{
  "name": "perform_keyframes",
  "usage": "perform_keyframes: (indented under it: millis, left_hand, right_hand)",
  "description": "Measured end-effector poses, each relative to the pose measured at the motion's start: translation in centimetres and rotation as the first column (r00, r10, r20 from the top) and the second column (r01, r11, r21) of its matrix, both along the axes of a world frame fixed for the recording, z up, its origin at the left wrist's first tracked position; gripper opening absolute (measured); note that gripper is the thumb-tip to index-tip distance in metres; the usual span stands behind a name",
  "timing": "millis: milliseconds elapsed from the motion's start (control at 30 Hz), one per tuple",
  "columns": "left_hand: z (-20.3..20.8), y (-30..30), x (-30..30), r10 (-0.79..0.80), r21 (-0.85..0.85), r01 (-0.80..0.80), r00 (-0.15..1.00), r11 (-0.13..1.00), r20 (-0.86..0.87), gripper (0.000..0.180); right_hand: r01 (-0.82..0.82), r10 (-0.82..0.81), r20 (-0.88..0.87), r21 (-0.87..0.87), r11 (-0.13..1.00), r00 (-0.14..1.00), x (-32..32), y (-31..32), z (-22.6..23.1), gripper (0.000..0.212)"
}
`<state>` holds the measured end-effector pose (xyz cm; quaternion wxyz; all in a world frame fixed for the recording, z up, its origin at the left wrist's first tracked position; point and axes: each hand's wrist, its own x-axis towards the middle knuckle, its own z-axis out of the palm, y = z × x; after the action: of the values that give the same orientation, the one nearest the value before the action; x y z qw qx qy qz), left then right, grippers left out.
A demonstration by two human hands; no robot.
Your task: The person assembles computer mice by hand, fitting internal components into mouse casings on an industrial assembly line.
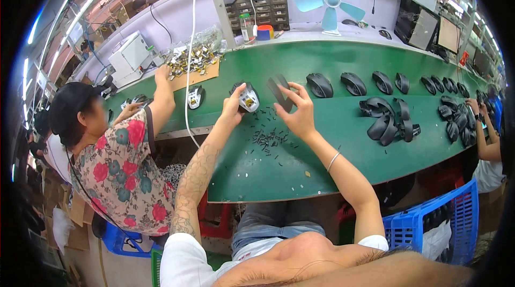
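Presently, left grip [234,106]: closed on the edge of a pale mouse [249,100], which is held over the bench [327,164]; whether the two touch I cannot tell. A yellow patch shows on its light inner body.
Right grip [298,109]: thumb and fingers pinching dark strips [276,93], just beside the pale mouse.
Black bits [266,139]: a loose scatter on the bench, below and between the two grips.
Black mice [353,84]: a spaced row to the right of the grips, along the far part of the bench.
Shells [382,126]: curved black pieces, heaped nearer the wearer than the row.
Neighbour [123,166]: a person in a floral top at left, one hand at metallic parts [196,61] on cardboard; a second mouse [196,97] lies between neighbour and wearer.
Stage reached: judging by the layout, the pale mouse is partway through, its inside uncovered; the row looks closed up, though completeness cannot be told. Many black bits remain unused.
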<state>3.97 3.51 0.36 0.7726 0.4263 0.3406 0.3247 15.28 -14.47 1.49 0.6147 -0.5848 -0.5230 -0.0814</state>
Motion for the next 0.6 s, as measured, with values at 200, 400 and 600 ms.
perform_keyframes:
  millis: [200, 400, 600]
  left_hand:
    - [-0.7, -4.6, -2.2, 0.0, -0.066, 0.014, 0.979, 0.998, 0.205, 0.033]
    - [-0.9, -8.2, -3.2, -0.055, -0.022, 0.068, 0.925, 0.997, 0.377, 0.045]
    - [-2.7, -8.7, -2.4, -0.066, 0.175, -0.002, 0.922, 0.985, 0.381, 0.038]
  right_hand:
    - [-0.189, 0.196, -0.223, 0.053, 0.981, 0.955, -3.3, 0.7, 0.7, 0.054]
    - [-0.135, 0.139, 0.015, -0.137, 0.981, 0.99, -3.5, 0.4, -0.9, 0.066]
    - [-0.161, 0.171, 0.039, -0.185, 0.969, 0.984, -3.2, 0.6, -0.5, 0.063]
